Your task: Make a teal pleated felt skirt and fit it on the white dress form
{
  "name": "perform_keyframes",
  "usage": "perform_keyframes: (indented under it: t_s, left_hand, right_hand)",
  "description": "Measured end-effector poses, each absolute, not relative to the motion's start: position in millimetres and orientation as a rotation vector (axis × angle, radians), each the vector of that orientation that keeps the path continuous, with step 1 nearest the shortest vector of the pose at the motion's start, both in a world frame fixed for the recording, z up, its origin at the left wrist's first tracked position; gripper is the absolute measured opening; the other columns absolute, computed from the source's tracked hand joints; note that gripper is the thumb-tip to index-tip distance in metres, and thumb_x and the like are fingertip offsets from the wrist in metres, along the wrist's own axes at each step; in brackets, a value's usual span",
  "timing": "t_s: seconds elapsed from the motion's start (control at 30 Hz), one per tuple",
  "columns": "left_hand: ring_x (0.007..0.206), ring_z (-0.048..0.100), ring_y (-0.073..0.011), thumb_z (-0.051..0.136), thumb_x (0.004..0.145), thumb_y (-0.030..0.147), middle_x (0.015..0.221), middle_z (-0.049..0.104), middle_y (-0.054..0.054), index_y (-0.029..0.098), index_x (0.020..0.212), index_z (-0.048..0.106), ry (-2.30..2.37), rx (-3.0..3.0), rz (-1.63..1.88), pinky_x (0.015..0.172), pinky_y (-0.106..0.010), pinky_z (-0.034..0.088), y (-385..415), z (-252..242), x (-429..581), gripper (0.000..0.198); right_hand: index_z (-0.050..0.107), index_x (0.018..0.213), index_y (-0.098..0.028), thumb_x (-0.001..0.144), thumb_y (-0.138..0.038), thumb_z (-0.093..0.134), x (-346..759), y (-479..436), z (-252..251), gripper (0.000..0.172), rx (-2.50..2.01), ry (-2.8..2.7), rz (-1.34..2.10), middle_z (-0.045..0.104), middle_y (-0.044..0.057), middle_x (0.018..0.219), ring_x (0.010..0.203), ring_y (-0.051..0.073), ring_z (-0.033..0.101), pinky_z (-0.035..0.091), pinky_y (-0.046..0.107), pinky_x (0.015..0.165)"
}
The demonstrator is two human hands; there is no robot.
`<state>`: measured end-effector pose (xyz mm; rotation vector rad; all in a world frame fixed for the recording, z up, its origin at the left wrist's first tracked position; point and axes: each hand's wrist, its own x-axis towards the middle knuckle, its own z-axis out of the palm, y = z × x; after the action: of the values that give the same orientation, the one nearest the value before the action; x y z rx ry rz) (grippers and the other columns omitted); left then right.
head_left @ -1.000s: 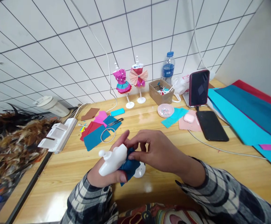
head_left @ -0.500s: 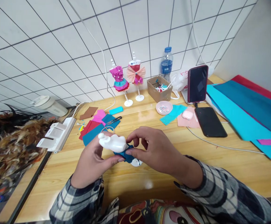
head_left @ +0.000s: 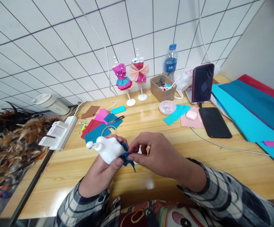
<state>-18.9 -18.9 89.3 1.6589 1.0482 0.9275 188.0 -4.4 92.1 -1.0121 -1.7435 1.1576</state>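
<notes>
A small white mannequin (head_left: 110,149) lies tilted in my left hand (head_left: 101,168), its neck pointing left. My left fingers wrap round it from behind, with the thumb pressed near its waist. Dark teal fabric (head_left: 127,160) is gathered round the mannequin's lower part, one strip hanging down. The thumb and forefinger of my right hand (head_left: 154,154) pinch the fabric's edge. My right hand mostly hides the stand's base. Behind stand two dressed mannequins, one in a magenta and turquoise dress (head_left: 121,77), the other with a peach bow (head_left: 139,72).
Fabric pieces (head_left: 93,127) and thread snips (head_left: 117,119) lie beyond my left hand. At the back are a cardboard box (head_left: 162,91), a pink dish (head_left: 167,107) and a water bottle (head_left: 171,63). Phones (head_left: 214,123) and a cable are on the right, a power strip (head_left: 61,134) on the left.
My left hand has turned the mannequin, so its neck has swung left and down towards me. My right hand still pinches the fabric, and a loose strip now hangs lower. The view has shifted slightly.
</notes>
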Motion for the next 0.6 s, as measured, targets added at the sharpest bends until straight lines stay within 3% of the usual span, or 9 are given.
perform_keyframes:
  t_s: [0.17,0.27,0.4,0.6]
  left_hand:
    - [0.108,0.054,-0.0238,0.07,0.085,0.044,0.115,0.053,-0.005,0.028,0.123,0.045,0.98,1.648,0.898,0.09,-0.034,0.048,-17,95,-18,0.049]
    - [0.101,0.055,-0.0214,0.072,0.084,0.038,0.108,0.054,-0.004,0.027,0.113,0.046,0.985,1.687,0.939,0.085,-0.032,0.048,-14,101,-15,0.041]
    - [0.11,0.05,-0.0241,0.067,0.087,0.041,0.109,0.051,-0.008,0.023,0.106,0.052,1.053,1.836,0.985,0.095,-0.037,0.044,-11,101,-16,0.029]
    - [0.122,0.045,-0.0291,0.078,0.068,0.062,0.123,0.047,-0.009,0.024,0.092,0.05,0.846,1.887,1.092,0.104,-0.046,0.04,-7,87,-20,0.053]
  right_hand:
    - [0.071,0.082,-0.022,0.079,-0.02,0.072,188,-3,96,0.003,-1.006,-1.793,0.998,0.069,-0.004,0.077,0.061,0.008,0.055,0.04,0.023,0.059]
    - [0.07,0.082,-0.021,0.079,-0.017,0.071,188,-2,100,0.005,-1.0,-1.837,0.905,0.068,-0.004,0.076,0.065,0.009,0.056,0.039,0.024,0.062]
    - [0.071,0.082,-0.021,0.08,-0.016,0.072,187,-1,100,0.006,-1.004,-1.852,0.94,0.067,-0.004,0.077,0.067,0.008,0.057,0.038,0.023,0.063]
    - [0.072,0.09,-0.022,0.078,-0.024,0.079,182,-6,95,0.014,-0.947,-1.795,1.018,0.067,-0.005,0.08,0.064,0.006,0.056,0.039,0.022,0.062]
